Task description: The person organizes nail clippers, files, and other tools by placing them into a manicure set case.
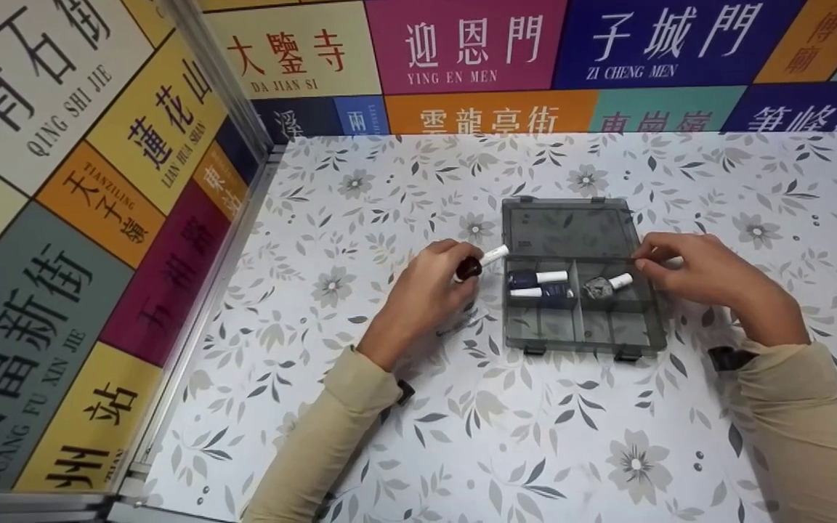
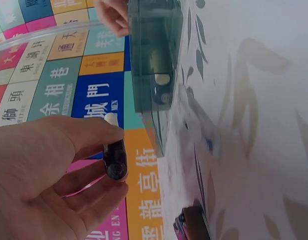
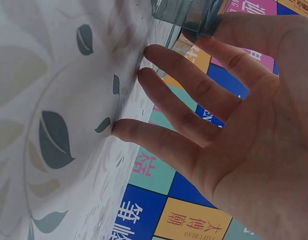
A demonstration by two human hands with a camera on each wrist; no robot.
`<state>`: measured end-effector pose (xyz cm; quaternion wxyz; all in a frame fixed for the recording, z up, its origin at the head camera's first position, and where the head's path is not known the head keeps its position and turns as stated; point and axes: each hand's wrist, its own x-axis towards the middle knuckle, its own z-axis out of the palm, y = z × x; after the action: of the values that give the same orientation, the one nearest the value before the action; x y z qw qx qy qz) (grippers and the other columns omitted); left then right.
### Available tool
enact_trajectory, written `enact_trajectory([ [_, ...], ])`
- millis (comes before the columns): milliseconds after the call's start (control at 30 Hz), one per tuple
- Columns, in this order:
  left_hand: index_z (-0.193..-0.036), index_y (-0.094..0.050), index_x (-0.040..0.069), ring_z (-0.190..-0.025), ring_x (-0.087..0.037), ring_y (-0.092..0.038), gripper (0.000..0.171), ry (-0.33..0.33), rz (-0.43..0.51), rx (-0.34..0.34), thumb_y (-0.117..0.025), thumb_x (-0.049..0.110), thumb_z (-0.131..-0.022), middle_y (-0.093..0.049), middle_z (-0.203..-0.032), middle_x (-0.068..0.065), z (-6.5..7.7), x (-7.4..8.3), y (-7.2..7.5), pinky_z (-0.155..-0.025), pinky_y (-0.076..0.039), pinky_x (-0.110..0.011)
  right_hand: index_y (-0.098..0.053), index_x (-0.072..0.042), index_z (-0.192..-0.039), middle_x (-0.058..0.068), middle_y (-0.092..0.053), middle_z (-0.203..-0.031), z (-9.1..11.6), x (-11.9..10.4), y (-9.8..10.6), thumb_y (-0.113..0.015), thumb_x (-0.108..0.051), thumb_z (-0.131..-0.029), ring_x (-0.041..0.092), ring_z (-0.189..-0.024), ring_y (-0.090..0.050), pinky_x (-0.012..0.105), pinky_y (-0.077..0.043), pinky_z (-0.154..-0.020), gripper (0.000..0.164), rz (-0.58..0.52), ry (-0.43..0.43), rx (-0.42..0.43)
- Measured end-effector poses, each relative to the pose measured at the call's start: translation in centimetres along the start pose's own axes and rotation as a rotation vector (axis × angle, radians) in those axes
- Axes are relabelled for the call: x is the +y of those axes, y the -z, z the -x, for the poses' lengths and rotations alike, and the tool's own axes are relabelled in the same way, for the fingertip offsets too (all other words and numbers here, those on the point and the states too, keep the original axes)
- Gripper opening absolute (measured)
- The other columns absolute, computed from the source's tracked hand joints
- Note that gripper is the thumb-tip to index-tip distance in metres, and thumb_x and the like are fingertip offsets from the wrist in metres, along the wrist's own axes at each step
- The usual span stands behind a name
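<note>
My left hand (image 1: 426,290) holds a dark red nail polish bottle (image 1: 468,269) with a white cap, just left of a smoky clear plastic divided box (image 1: 625,332). In the left wrist view, the thumb and fingers pinch the bottle (image 2: 115,162). The box's lid (image 1: 571,229) lies folded back, away from me. Two dark blue nail polish bottles (image 1: 555,292) lie in the back left compartment, and a grey glittery nail polish bottle (image 1: 598,288) in the back right one. My right hand (image 1: 702,269) pinches the box's right edge between thumb and index finger, other fingers reaching down to the tabletop.
A floral-patterned cloth (image 1: 636,465) covers the table. Panels with printed place names stand behind (image 1: 469,43) and at the left (image 1: 128,225). Low in the left wrist view, a small dark object (image 2: 192,223) lies on the cloth.
</note>
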<state>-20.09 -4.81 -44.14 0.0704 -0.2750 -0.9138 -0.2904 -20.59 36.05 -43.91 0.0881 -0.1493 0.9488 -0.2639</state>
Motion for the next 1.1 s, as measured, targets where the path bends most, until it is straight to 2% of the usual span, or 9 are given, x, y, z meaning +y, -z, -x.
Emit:
enact_trajectory([
  [233,-0.126,-0.074,0.01,-0.113,-0.023,-0.072,0.03,-0.045,-0.018,-0.019,-0.078,0.01,-0.096,-0.075,-0.122,-0.008,-0.7,1.2,-0.7,-0.096,-0.063,-0.031,-0.073,-0.014,-0.116,0.021,-0.079,-0.12,0.0,0.0,0.0,-0.064,-0.02,-0.108,0.052,-0.123,-0.07,0.066,-0.056,-0.097,0.013,0.004,-0.001,0.003],
  [467,-0.122,-0.074,0.011,-0.11,-0.018,-0.072,0.023,-0.092,-0.023,-0.041,-0.076,0.011,-0.099,-0.074,-0.12,-0.005,-1.3,2.5,-1.6,-0.093,-0.062,-0.026,-0.074,-0.017,-0.114,0.016,-0.08,-0.116,0.1,-0.1,0.0,-0.064,-0.022,-0.108,0.046,-0.118,-0.072,0.054,-0.056,-0.088,0.013,0.023,-0.009,0.017],
  [900,-0.13,-0.072,0.014,-0.117,-0.022,-0.073,0.031,-0.126,-0.075,-0.11,-0.076,0.015,-0.099,-0.073,-0.128,-0.007,-2.1,4.8,-3.2,-0.095,-0.064,-0.027,-0.073,-0.017,-0.116,0.019,-0.079,-0.121,0.0,0.0,0.1,-0.064,-0.024,-0.109,0.046,-0.118,-0.072,0.058,-0.056,-0.092,0.014,0.023,-0.018,0.0],
  [1100,-0.13,-0.073,0.014,-0.12,-0.02,-0.072,0.031,-0.163,-0.103,-0.112,-0.077,0.016,-0.099,-0.074,-0.128,-0.004,-2.7,5.8,-3.9,-0.097,-0.063,-0.026,-0.074,-0.017,-0.115,0.019,-0.079,-0.121,0.0,-0.1,0.1,-0.065,-0.023,-0.108,0.046,-0.119,-0.072,0.059,-0.056,-0.093,0.013,0.027,-0.009,0.01],
])
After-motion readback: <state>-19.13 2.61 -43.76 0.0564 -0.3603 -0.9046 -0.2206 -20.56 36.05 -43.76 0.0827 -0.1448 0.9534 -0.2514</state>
